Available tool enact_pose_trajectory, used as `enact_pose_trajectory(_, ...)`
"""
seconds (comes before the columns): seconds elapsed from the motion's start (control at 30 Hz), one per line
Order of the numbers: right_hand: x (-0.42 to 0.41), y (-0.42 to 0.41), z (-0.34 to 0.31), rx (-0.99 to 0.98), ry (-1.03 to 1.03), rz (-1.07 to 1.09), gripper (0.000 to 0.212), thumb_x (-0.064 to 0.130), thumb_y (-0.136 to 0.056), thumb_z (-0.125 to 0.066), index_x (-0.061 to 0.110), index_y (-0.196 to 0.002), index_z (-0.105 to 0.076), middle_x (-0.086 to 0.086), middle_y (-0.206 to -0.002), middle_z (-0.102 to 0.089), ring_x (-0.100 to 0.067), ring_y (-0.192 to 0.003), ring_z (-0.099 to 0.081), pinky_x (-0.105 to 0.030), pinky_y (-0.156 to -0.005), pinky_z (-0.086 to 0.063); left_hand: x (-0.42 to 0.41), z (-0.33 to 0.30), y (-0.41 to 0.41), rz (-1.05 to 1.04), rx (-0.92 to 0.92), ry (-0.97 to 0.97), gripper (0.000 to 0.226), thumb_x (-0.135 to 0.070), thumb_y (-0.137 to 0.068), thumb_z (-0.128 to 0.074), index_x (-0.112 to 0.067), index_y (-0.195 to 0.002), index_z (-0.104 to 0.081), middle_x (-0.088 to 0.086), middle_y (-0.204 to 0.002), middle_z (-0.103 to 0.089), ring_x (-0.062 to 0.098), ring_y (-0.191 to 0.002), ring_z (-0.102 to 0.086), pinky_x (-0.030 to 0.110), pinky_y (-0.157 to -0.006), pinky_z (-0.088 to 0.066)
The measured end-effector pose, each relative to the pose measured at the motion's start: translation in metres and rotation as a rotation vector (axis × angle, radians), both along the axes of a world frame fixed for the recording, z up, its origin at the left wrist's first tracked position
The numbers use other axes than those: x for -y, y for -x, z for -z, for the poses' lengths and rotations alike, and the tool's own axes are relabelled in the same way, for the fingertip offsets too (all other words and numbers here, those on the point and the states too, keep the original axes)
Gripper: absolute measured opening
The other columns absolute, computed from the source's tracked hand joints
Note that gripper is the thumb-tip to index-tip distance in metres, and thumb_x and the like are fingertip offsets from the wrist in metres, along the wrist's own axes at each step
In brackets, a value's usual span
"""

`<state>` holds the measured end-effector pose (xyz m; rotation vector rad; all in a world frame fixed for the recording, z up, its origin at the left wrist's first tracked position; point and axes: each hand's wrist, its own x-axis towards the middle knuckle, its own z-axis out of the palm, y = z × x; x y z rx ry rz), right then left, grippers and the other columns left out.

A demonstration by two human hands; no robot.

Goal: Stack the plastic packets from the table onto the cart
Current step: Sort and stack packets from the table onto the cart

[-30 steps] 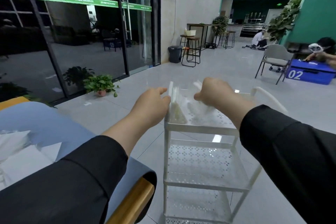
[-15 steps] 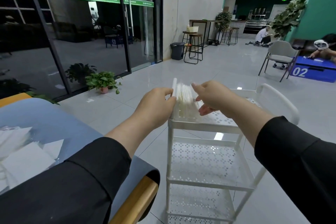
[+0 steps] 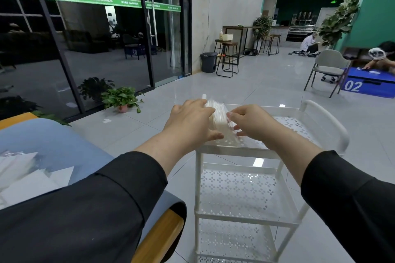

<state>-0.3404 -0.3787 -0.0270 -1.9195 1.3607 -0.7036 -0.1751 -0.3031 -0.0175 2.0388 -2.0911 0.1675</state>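
Since half a second ago the bundle of plastic packets [image 3: 218, 113] has sunk lower onto the top shelf of the white cart [image 3: 320, 132], and both hands have flattened around it. The left hand [image 3: 190, 120] lies against the bundle's nine o'clock side, its grip spread with fingers straight. The right hand [image 3: 254, 123] presses from three o'clock, fingers loosely bent against the packets. More packets [image 3: 27, 175] lie on the blue table [image 3: 64, 143] at eight o'clock.
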Motion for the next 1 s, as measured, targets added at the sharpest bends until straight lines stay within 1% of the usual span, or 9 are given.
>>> enact_pose_trajectory(0.13, 0.002, 0.001, 0.004, 0.161, -0.06, -0.006, 0.019, 0.031, -0.101, -0.057, 0.02, -0.092, -0.07, -0.003, -0.105, -0.072, -0.02, -0.09, -0.074, -0.041, -0.086, -0.062, 0.005, 0.0, 0.0, -0.001, 0.017, 0.019, 0.061, -0.062, -0.088, -0.066, -0.025, -0.135, -0.059, -0.002, -0.148, -0.046, 0.022, -0.14, -0.036, 0.043, -0.11, -0.03)
enact_pose_trajectory(0.27, 0.004, 0.002, 0.006, 0.129, -0.04, 0.019, 0.021, 0.033, -0.1, -0.057, 0.019, -0.098, -0.073, -0.003, -0.101, -0.073, -0.026, -0.092, -0.074, -0.046, -0.089, -0.06, 0.006, 0.003, 0.001, 0.006, 0.003, 0.028, 0.064, -0.063, -0.086, -0.066, -0.025, -0.137, -0.057, -0.004, -0.149, -0.046, 0.02, -0.14, -0.036, 0.041, -0.11, -0.029)
enact_pose_trajectory(0.4, 0.006, 0.005, 0.006, 0.151, -0.049, 0.033, 0.021, 0.034, -0.1, -0.058, 0.023, -0.086, -0.069, -0.005, -0.099, -0.072, -0.023, -0.088, -0.075, -0.047, -0.088, -0.06, 0.008, 0.003, 0.001, 0.003, 0.003, 0.028, 0.067, -0.065, -0.086, -0.066, -0.025, -0.139, -0.056, -0.003, -0.151, -0.045, 0.021, -0.141, -0.035, 0.042, -0.111, -0.029)
enact_pose_trajectory(0.47, 0.007, 0.007, 0.007, 0.128, -0.028, 0.045, 0.026, 0.037, -0.099, -0.058, 0.018, -0.088, -0.071, -0.011, -0.099, -0.073, -0.03, -0.093, -0.073, -0.05, -0.089, -0.059, 0.009, 0.003, 0.002, 0.011, -0.011, 0.036, 0.07, -0.066, -0.085, -0.066, -0.026, -0.142, -0.054, -0.004, -0.153, -0.043, 0.021, -0.142, -0.034, 0.043, -0.112, -0.029)
enact_pose_trajectory(0.57, 0.008, 0.01, 0.009, 0.09, 0.01, 0.058, 0.044, 0.041, -0.096, -0.057, -0.002, -0.105, -0.066, -0.026, -0.111, -0.068, -0.044, -0.105, -0.064, -0.06, -0.091, -0.055, 0.008, 0.004, 0.002, 0.024, -0.052, 0.05, 0.075, -0.07, -0.084, -0.063, -0.029, -0.146, -0.049, -0.005, -0.154, -0.042, 0.02, -0.144, -0.033, 0.042, -0.113, -0.028)
enact_pose_trajectory(0.77, 0.006, 0.013, 0.008, 0.049, 0.043, 0.07, 0.048, 0.04, -0.098, -0.054, -0.004, -0.112, -0.061, -0.028, -0.117, -0.063, -0.047, -0.11, -0.06, -0.063, -0.093, -0.051, 0.0, 0.005, 0.004, 0.015, -0.119, 0.083, 0.059, -0.062, -0.099, -0.045, -0.029, -0.148, -0.046, -0.005, -0.154, -0.043, 0.018, -0.143, -0.035, 0.04, -0.113, -0.029)
enact_pose_trajectory(0.87, 0.005, 0.015, 0.005, 0.027, 0.129, 0.093, 0.044, 0.035, -0.102, -0.052, -0.004, -0.121, -0.063, -0.022, -0.124, -0.066, -0.042, -0.114, -0.061, -0.049, -0.098, -0.052, -0.006, 0.004, 0.001, 0.001, -0.174, 0.11, 0.053, -0.054, -0.103, -0.043, -0.027, -0.149, -0.045, -0.006, -0.152, -0.045, 0.018, -0.141, -0.037, 0.041, -0.114, -0.03)
enact_pose_trajectory(0.93, -0.002, 0.014, -0.004, 0.052, 0.236, 0.094, 0.038, 0.037, -0.104, -0.051, 0.01, -0.125, -0.067, -0.002, -0.125, -0.069, -0.021, -0.116, -0.062, -0.031, -0.093, -0.045, -0.014, 0.001, -0.005, -0.02, -0.214, 0.143, 0.052, -0.052, -0.104, -0.042, -0.025, -0.148, -0.046, -0.006, -0.151, -0.047, 0.018, -0.14, -0.04, 0.042, -0.116, -0.033)
enact_pose_trajectory(1.0, -0.015, 0.005, -0.017, 0.078, 0.361, 0.059, 0.035, 0.038, -0.104, -0.05, 0.017, -0.126, -0.067, 0.007, -0.115, -0.067, -0.01, -0.107, -0.059, -0.026, -0.087, -0.041, -0.027, -0.004, -0.015, -0.065, -0.235, 0.182, 0.051, -0.05, -0.105, -0.042, -0.024, -0.147, -0.048, -0.006, -0.15, -0.049, 0.017, -0.138, -0.042, 0.043, -0.115, -0.035)
